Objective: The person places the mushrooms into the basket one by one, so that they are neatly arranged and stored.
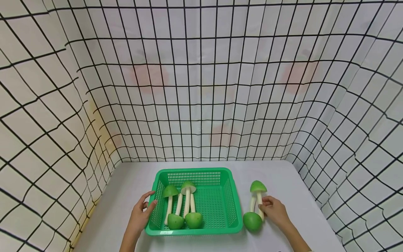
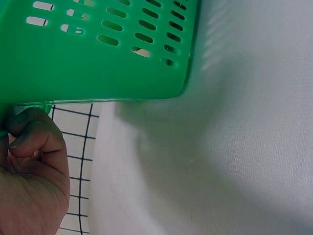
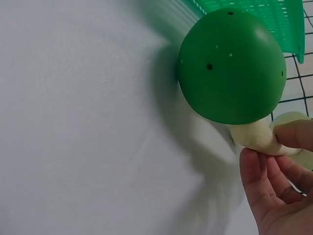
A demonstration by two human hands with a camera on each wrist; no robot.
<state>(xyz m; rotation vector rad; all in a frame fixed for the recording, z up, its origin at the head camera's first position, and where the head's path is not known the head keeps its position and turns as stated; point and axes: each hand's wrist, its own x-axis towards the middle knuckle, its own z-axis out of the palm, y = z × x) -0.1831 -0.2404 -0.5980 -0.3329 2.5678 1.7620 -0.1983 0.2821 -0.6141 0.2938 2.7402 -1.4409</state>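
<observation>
A green plastic basket point(image 1: 236, 210) holds several toy mushrooms with green caps and pale stems, among them one mushroom point(image 1: 193, 220) with its cap toward the near side. At the basket's left rim, my left hand point(image 1: 140, 214) has its thumb and curled fingers on the edge; the left wrist view shows the bent fingers point(image 2: 39, 134) by the rim. Right of the basket, my right hand point(image 1: 277, 211) pinches the pale stem of a mushroom point(image 1: 258, 186) with its cap at the far end. Beside it lies another mushroom point(image 1: 252, 221), its speckled cap nearest me.
A white cloth-covered surface point(image 1: 302, 196) lies beneath everything. Black wire mesh point(image 1: 201, 105) stands at the back and on both sides, with pale sheeting behind it. The basket's slotted wall point(image 2: 122, 73) fills the upper left wrist view.
</observation>
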